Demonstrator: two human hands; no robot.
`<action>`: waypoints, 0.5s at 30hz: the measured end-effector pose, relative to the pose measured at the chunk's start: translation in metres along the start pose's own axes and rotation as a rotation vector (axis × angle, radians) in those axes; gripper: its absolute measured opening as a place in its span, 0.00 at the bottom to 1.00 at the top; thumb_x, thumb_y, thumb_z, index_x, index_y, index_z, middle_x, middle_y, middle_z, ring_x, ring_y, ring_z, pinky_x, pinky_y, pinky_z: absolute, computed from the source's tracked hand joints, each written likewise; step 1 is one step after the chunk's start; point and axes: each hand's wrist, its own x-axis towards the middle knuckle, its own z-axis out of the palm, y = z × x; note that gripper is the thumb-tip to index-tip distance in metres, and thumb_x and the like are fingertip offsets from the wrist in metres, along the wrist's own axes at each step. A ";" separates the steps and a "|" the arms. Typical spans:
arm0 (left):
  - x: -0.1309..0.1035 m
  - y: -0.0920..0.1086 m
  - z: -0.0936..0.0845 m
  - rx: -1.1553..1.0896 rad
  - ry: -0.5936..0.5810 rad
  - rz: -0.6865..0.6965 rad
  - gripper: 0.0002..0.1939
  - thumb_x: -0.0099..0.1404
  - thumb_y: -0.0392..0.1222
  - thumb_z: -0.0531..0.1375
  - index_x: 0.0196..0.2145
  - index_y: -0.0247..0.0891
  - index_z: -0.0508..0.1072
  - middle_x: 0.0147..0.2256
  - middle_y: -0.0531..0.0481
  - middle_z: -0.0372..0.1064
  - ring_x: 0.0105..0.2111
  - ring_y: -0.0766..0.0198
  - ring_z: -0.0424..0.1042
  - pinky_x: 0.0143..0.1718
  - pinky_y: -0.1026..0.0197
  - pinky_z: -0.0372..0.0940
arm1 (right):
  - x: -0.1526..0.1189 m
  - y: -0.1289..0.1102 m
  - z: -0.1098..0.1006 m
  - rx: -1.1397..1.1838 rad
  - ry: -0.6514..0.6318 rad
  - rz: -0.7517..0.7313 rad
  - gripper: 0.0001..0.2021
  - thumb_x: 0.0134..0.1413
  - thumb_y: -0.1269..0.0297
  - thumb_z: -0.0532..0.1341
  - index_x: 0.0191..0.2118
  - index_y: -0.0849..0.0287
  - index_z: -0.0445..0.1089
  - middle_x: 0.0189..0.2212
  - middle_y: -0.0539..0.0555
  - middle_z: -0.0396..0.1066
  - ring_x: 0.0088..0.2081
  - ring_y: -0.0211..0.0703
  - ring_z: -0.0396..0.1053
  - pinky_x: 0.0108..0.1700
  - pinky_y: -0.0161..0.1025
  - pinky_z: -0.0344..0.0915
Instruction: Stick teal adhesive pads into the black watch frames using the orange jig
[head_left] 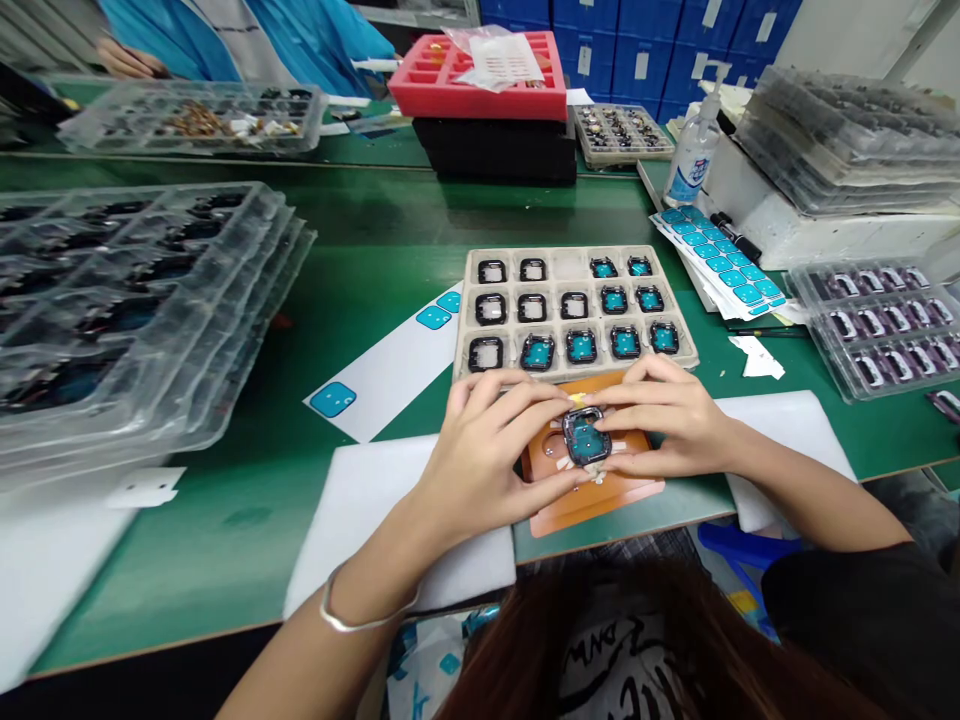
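A black rounded-square watch case (587,437) with a teal film inside sits over an orange fixture plate (577,512) at the table's front edge. My left hand (491,440) grips the case from the left, its fingers at the top edge and its thumb near the lower edge. From the right, my right hand (667,420) pinches the same case, fingers on its upper right and thumb below. Just beyond them lies a beige compartment tray (517,312) of similar cases, some with teal film and some without.
A white strip (375,400) with a few teal stickers lies left of the tray. Sticker sheets (724,260) and a pump bottle (690,155) are at right. Stacked clear trays (247,330) stand left. A red bin (480,95) is behind; a co-worker's blue sleeve (315,40) shows across the table.
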 end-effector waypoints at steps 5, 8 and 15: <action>0.003 0.003 -0.003 0.049 0.126 0.096 0.20 0.62 0.53 0.65 0.48 0.44 0.69 0.40 0.48 0.77 0.42 0.51 0.70 0.44 0.47 0.58 | -0.004 0.000 -0.003 -0.145 -0.083 -0.080 0.09 0.58 0.55 0.65 0.44 0.47 0.77 0.50 0.50 0.78 0.38 0.46 0.70 0.37 0.47 0.61; 0.003 0.004 -0.005 0.043 0.146 0.116 0.22 0.61 0.54 0.67 0.48 0.44 0.68 0.39 0.48 0.77 0.42 0.52 0.69 0.43 0.47 0.60 | -0.005 0.002 -0.005 -0.136 -0.135 -0.061 0.07 0.58 0.55 0.65 0.42 0.43 0.77 0.49 0.48 0.78 0.37 0.46 0.70 0.35 0.47 0.61; 0.003 0.004 -0.005 0.057 0.154 0.144 0.24 0.61 0.55 0.67 0.48 0.41 0.67 0.40 0.46 0.77 0.42 0.51 0.69 0.44 0.46 0.60 | -0.005 0.002 -0.005 -0.144 -0.081 -0.124 0.05 0.58 0.56 0.66 0.40 0.44 0.76 0.49 0.46 0.78 0.35 0.44 0.70 0.34 0.46 0.57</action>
